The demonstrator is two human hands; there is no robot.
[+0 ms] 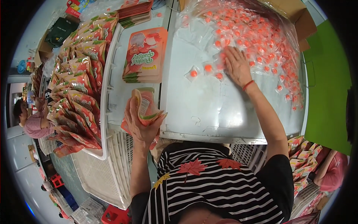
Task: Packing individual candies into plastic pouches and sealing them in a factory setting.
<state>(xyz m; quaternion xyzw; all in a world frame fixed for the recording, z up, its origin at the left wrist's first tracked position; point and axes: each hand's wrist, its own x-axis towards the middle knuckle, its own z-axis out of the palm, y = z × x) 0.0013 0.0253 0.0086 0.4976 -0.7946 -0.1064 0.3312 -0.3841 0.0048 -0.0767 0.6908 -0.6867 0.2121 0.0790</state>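
Note:
My left hand (140, 121) is closed round a red candy pouch (146, 106), held upright with its mouth spread apart above the table's left edge. My right hand (238, 67) lies with fingers stretched out at the near edge of a heap of candies (246, 33), each an orange-red ball in a transparent wrapper. Its fingertips touch or cover some of them; what is under the palm is hidden. A few loose candies (208, 68) lie just left of that hand on the metal table (209, 108). Beyond my left hand is a stack of flat pouches (145, 56).
A white crate (105, 123) full of filled pouches (80, 100) stands on the left. More flat pouches (136, 11) are stacked at the back. A cardboard box (294, 16) sits behind the heap. Co-workers (35, 119) are at the far left and lower right.

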